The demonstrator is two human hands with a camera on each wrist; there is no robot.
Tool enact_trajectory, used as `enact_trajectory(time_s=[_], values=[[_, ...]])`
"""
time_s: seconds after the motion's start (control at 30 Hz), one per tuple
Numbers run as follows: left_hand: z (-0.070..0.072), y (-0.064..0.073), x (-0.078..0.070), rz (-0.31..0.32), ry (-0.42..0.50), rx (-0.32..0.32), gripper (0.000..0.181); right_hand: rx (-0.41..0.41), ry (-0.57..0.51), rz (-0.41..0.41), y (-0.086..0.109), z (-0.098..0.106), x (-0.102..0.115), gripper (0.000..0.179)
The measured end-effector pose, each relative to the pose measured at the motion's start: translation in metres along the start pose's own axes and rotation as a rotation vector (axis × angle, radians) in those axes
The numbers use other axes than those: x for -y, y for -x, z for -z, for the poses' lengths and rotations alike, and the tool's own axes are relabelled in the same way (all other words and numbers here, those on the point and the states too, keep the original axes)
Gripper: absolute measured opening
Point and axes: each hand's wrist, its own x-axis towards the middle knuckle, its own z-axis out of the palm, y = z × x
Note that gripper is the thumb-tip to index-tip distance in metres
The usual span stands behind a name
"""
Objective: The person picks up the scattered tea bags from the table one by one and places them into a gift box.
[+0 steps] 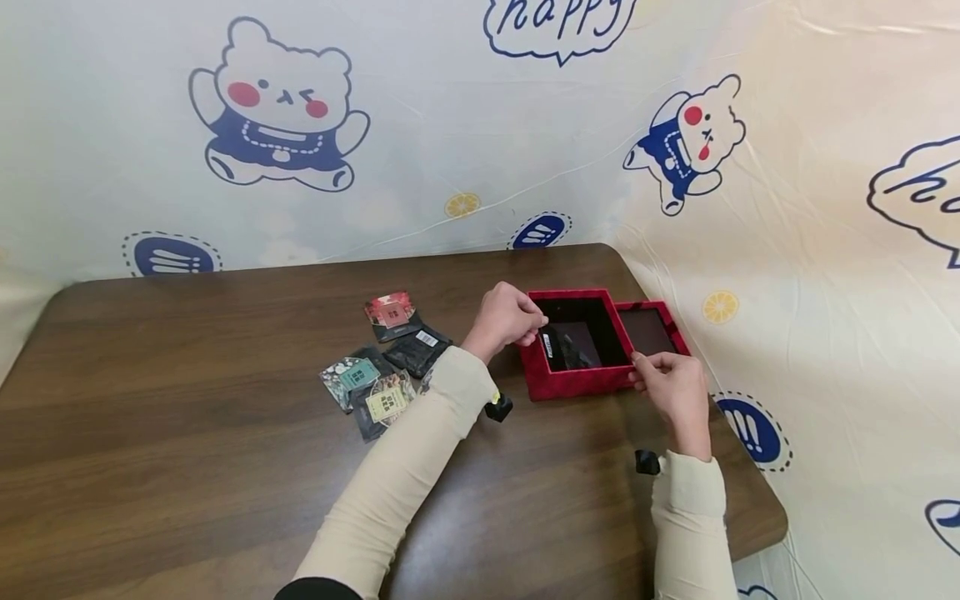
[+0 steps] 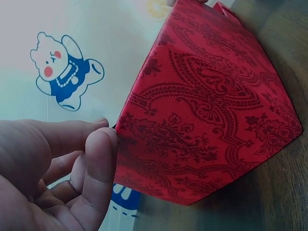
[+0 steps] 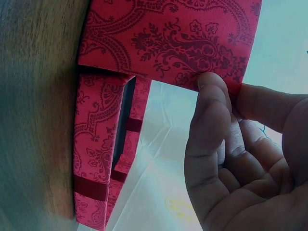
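Note:
A red patterned box [image 1: 577, 383] with a dark inside stands on the table toward the right. My left hand [image 1: 506, 318] is at its left rim, thumb and index finger pinched together at the edge in the left wrist view. A dark sliver shows at those fingertips; what it belongs to is unclear. My right hand [image 1: 671, 387] pinches the box's front right corner between thumb and fingers. Inside the box, a black packet [image 1: 573, 354] with a white label lies by the left wall. Behind the box's right side sits a second red piece [image 1: 682, 337], shallow, with a dark inside.
Several small dark packets lie left of the box: a red-printed one [image 1: 390, 313], a black one with a white label [image 1: 420, 350], a teal-labelled one [image 1: 358, 375] and a yellow-labelled one [image 1: 384, 404]. The brown table [image 1: 187, 433] meets a printed cloth [image 1: 420, 125] behind.

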Motion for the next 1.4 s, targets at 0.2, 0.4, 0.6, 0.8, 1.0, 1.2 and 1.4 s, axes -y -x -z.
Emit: enact_trajectory(time_s=[0.2, 0.4, 0.6, 0.8, 1.0, 1.2, 1.4], values=[[0.003, 0.001, 0.002, -0.002, -0.023, 0.0, 0.007, 0.006, -0.016, 0.005, 0.0, -0.001, 0.001, 0.035], [0.006, 0.001, 0.003, 0.002, -0.015, 0.009, 0.009, 0.018, -0.024, -0.007, 0.0, 0.0, 0.001, 0.036], [0.013, 0.003, 0.006, -0.007, 0.037, 0.026, 0.011, 0.016, -0.025, 0.002, 0.0, 0.0, 0.0, 0.035], [0.029, 0.004, 0.011, 0.016, 0.078, 0.015, 0.011, 0.018, -0.023, -0.009, -0.001, 0.001, 0.0, 0.036], [0.045, 0.003, 0.02, 0.052, -0.002, 0.019, 0.014, 0.021, -0.029, -0.018, -0.002, 0.001, 0.001, 0.035], [0.065, 0.0, 0.033, 0.053, -0.011, 0.011, 0.015, 0.021, -0.023, -0.032, -0.001, 0.003, 0.003, 0.036], [0.088, 0.001, 0.045, 0.051, 0.024, -0.021, 0.012, 0.024, -0.015, -0.034, 0.0, 0.004, 0.005, 0.036]])
